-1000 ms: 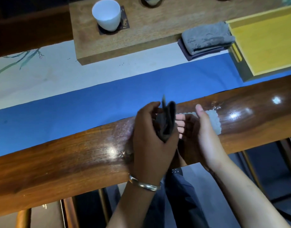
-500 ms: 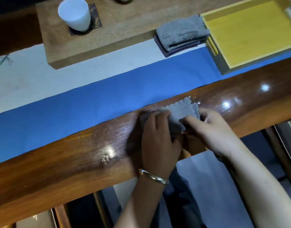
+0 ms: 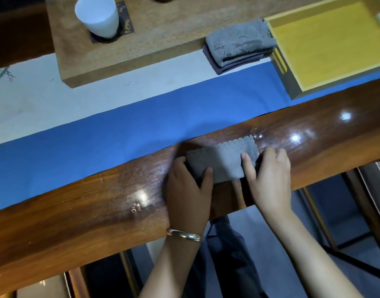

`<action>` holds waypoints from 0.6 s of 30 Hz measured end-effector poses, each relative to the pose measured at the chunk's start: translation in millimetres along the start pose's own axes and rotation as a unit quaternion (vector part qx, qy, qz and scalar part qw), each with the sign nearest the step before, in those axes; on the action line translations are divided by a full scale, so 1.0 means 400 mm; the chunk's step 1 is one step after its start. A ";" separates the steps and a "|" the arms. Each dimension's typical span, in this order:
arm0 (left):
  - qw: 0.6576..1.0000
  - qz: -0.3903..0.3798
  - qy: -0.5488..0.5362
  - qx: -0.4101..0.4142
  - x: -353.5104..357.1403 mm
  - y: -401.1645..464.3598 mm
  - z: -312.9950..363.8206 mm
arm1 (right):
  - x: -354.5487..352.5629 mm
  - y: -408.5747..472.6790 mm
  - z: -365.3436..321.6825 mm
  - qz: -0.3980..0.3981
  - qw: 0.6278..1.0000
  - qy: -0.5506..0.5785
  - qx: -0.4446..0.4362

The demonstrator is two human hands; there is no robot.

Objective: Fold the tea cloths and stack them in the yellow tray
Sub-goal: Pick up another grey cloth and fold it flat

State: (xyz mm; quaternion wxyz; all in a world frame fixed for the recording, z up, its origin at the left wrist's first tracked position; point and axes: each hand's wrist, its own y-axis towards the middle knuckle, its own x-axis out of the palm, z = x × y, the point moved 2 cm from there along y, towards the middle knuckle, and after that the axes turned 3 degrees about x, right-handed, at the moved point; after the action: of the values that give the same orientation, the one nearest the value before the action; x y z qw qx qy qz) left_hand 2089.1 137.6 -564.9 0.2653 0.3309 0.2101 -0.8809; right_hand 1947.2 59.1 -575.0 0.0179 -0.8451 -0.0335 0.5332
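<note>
Tea cloth [image 3: 222, 162], grey, scallop-edged, lay flat on glossy dark wooden table edge [image 3: 77, 211], pinned under fingers of both hands. Left hand [image 3: 188, 190] curled over near-left corner, thumb on top. Right hand [image 3: 270, 175] pinched right edge, thumb on cloth. Beyond fingertips: blue runner [image 3: 98, 147], then folded grey cloths [image 3: 240, 45] touching yellow tray [image 3: 292, 87]. White cup [image 3: 97, 16] on raised wooden board [image 3: 163, 44].

Overhead lights are glaring off the polished bench [image 3: 77, 211] in several white spots, while the space beneath it is lying dim. The left hand [image 3: 188, 190] is sitting in shadow, darker than the right hand [image 3: 270, 175]. Straight edges are bowing near the frame borders, and the detail is looking slightly soft throughout.
</note>
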 end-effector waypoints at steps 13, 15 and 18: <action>0.853 -0.179 -0.480 -0.097 0.006 0.093 0.071 | -0.114 0.053 0.016 -0.283 0.822 0.371 0.325; 0.838 -0.190 -0.503 -0.096 0.006 0.122 0.111 | -0.143 0.079 0.006 -0.323 0.745 0.473 0.342; 0.850 -0.204 -0.477 -0.088 -0.003 0.190 0.183 | -0.186 0.169 -0.001 -0.256 0.758 0.521 0.297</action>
State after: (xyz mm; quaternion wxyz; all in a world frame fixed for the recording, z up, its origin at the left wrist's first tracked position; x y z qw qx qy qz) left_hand 2101.5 39.5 -528.2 0.1755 -0.2050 0.1975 -0.9424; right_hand 1918.1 -13.8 -512.2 0.4185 -0.9047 -0.0734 -0.0312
